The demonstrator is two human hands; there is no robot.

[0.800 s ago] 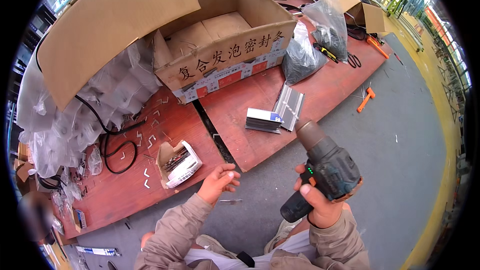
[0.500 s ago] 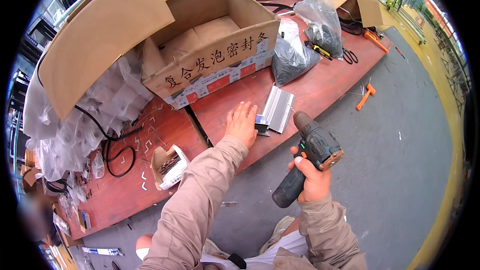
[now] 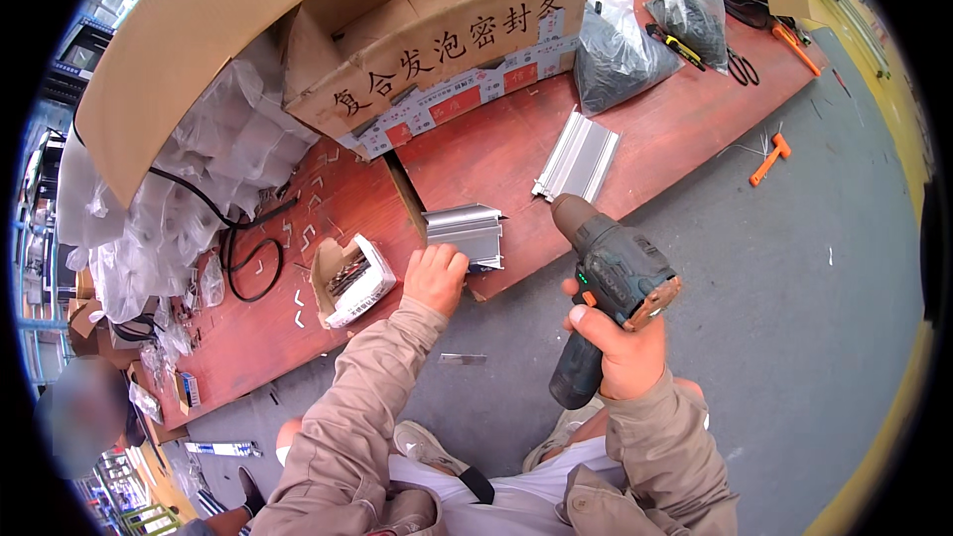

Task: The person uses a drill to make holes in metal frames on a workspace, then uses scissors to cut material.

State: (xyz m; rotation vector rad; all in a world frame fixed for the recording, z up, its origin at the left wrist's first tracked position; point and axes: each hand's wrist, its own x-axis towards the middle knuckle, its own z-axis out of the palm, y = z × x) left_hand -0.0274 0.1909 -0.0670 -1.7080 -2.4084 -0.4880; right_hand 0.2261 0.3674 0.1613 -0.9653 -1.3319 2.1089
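My right hand (image 3: 632, 349) is wrapped round the grip of a dark cordless drill (image 3: 617, 263), held over the table's front edge. The drill's chuck points up and left, close to the lower end of a short silver aluminium profile (image 3: 579, 157) lying on the red table. At the front edge, a second aluminium profile (image 3: 465, 232) rests with its length running left to right. My left hand (image 3: 437, 278) has its fingers curled on the near left part of that second piece; the fingertips are partly hidden.
On the red table (image 3: 467, 164) stand a large cardboard box (image 3: 437, 69) and a small open box of drill bits (image 3: 352, 283). Bags of dark parts (image 3: 620, 50), a yellow-black cutter (image 3: 677, 48), scissors (image 3: 742, 67) and plastic-wrapped bundles (image 3: 189, 208) lie around. An orange hammer-shaped tool (image 3: 770, 160) is at the right.
My left hand has moved left and nearer, and one profile now lies apart from the other, turned sideways. The drill stays in my right hand. The view has shifted a little.
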